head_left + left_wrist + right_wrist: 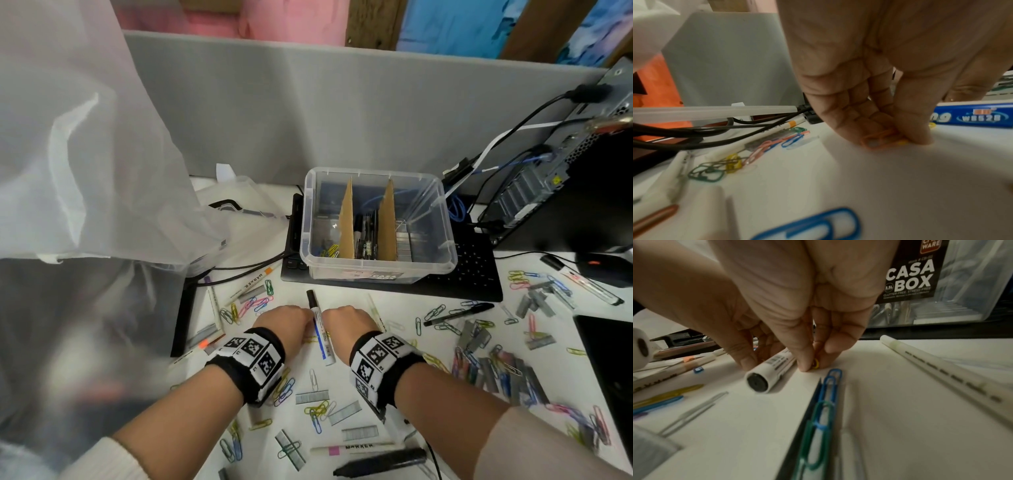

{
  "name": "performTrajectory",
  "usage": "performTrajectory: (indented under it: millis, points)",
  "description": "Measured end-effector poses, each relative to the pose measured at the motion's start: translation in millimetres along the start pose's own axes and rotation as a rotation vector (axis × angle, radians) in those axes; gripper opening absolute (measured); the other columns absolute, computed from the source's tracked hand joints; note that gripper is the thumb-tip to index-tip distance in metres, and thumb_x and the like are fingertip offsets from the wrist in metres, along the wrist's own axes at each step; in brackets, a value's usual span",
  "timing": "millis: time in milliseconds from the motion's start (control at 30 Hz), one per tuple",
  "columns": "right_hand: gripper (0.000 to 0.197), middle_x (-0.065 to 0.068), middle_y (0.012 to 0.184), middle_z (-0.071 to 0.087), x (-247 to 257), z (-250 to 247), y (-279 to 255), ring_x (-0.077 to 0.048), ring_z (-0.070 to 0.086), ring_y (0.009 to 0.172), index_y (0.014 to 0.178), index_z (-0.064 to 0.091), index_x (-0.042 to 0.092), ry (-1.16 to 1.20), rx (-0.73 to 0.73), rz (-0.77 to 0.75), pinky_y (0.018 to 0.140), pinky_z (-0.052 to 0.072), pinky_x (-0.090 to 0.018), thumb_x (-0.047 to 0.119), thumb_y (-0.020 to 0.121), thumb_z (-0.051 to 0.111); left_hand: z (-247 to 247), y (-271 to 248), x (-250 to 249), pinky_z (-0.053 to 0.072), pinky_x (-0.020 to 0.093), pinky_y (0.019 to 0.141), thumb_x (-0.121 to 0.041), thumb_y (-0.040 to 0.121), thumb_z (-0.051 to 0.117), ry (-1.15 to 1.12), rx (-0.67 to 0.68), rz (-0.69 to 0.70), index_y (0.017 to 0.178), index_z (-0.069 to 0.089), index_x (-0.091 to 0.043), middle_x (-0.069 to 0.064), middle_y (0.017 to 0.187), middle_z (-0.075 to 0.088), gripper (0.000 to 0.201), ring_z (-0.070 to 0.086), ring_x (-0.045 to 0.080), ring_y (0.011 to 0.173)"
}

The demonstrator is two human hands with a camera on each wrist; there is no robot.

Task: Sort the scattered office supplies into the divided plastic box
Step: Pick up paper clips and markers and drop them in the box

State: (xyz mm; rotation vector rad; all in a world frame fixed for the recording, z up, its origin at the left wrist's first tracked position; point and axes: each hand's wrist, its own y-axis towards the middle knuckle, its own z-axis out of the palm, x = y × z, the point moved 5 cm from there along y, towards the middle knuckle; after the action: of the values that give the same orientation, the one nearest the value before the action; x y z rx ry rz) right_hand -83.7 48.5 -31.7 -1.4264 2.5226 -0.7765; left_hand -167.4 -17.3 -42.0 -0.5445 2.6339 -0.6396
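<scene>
A black marker point(380, 463) lies at the 6 o'clock edge of the white desk point(394, 308), nearest the head camera, among scattered paper clips and staple strips. Above it, the left hand point(282, 323) presses curled fingertips point(920, 136) down on an orange paper clip point(877, 138), thumb and fingers closed around it against the desk. The right hand point(347, 322) pinches a yellow paper clip point(815, 364) between thumb and fingertips point(804, 365). A white marker with a blue label point(320, 330) lies between the two hands, its barrel touching the right hand's fingers in the right wrist view. The divided plastic box point(376, 270) sits at 12 o'clock from the hands on a black keyboard point(472, 274), with two cardboard dividers: clips in its left compartment, markers in the middle, staples in the right.
</scene>
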Motion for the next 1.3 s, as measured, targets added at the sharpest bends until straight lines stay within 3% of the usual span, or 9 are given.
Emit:
performTrajectory:
  millis: [333,433,500,567,633,800,900,1100,1300]
  points:
    - [0.028,-0.013,0.111,0.063,-2.7,-3.9,-3.6,-0.033,0.060,0.102,0.113,0.057,0.010,-0.017,0.065,-0.035,0.084,0.046,-0.033,0.002,0.089,0.044,7.6,-1.3,1.8,0.045,0.030,0.088,-0.008,0.087,0.053,0.013,0.061,-0.067,0.109,0.058,-0.014,0.007,0.118,0.059,0.024,0.057,0.026,0.108]
    - [0.023,-0.012,0.102,0.061,-7.9,-12.3,-10.8,-0.033,0.058,0.095,0.107,0.058,0.014,0.016,0.037,-0.078,0.083,0.046,-0.032,0.004,0.089,0.046,5.6,-6.6,5.4,0.045,0.029,0.088,-0.014,0.091,0.047,-0.008,0.035,-0.074,0.109,0.057,-0.012,0.008,0.116,0.057,0.021,0.057,0.025,0.105]
    - [0.015,-0.007,0.094,0.062,-13.7,-21.7,-18.1,-0.028,0.058,0.089,0.097,0.060,0.017,0.144,-0.017,-0.110,0.080,0.048,-0.029,0.009,0.088,0.051,-6.0,-14.1,10.9,0.046,0.029,0.082,-0.021,0.094,0.045,-0.082,-0.024,-0.089,0.104,0.057,-0.013,0.006,0.106,0.058,0.017,0.058,0.024,0.097]
    - [0.009,0.000,0.084,0.065,-16.6,-38.2,-28.5,-0.020,0.060,0.081,0.088,0.063,0.017,0.311,-0.106,-0.165,0.076,0.049,-0.026,0.012,0.084,0.057,-28.3,-24.5,17.9,0.042,0.025,0.066,-0.025,0.093,0.054,-0.210,-0.137,-0.081,0.085,0.055,-0.019,-0.003,0.084,0.058,0.010,0.056,0.020,0.081]
    - [0.005,0.006,0.077,0.064,-16.8,-62.7,-41.4,-0.012,0.059,0.074,0.086,0.065,0.015,0.445,-0.195,-0.218,0.073,0.049,-0.025,0.013,0.083,0.062,-57.8,-35.2,22.7,0.039,0.025,0.063,-0.023,0.090,0.062,-0.419,-0.269,-0.028,0.072,0.053,-0.018,-0.003,0.068,0.059,0.020,0.056,0.021,0.068]
    - [0.003,0.009,0.077,0.062,-29.3,-132.7,-48.2,-0.004,0.059,0.073,0.085,0.065,0.017,0.658,-0.555,-0.122,0.073,0.049,-0.018,0.018,0.083,0.068,-130.0,-31.2,18.0,0.048,0.031,0.066,-0.022,0.085,0.069,-0.803,-0.642,0.048,0.081,0.060,-0.023,0.007,0.074,0.069,0.010,0.059,0.020,0.062]
    - [0.008,0.007,0.073,0.064,-37.9,-149.8,-29.1,-0.004,0.059,0.068,0.084,0.065,0.017,0.739,-0.633,-0.025,0.072,0.047,-0.014,0.016,0.080,0.072,-146.7,-3.1,2.1,0.049,0.032,0.065,-0.022,0.083,0.071,-0.793,-0.671,0.048,0.077,0.056,-0.026,0.010,0.074,0.067,0.017,0.058,0.021,0.061]
    - [0.009,0.004,0.073,0.066,-49.2,-140.5,-6.4,-0.006,0.061,0.072,0.087,0.070,0.016,0.699,-0.579,0.042,0.063,0.037,0.002,0.010,0.082,0.065,-153.8,23.8,-13.0,0.044,0.024,0.063,-0.023,0.085,0.069,-0.603,-0.629,-0.028,0.078,0.058,-0.018,-0.002,0.069,0.060,0.014,0.055,0.015,0.064]
    - [0.009,0.011,0.074,0.062,-48.9,-136.8,-10.6,0.006,0.055,0.067,0.091,0.069,0.016,0.638,-0.547,-0.019,0.061,0.035,0.001,0.011,0.087,0.061,-155.1,3.7,17.1,0.044,0.023,0.066,-0.023,0.085,0.068,-0.602,-0.733,-0.050,0.081,0.064,-0.020,-0.005,0.077,0.064,0.006,0.058,0.012,0.067]
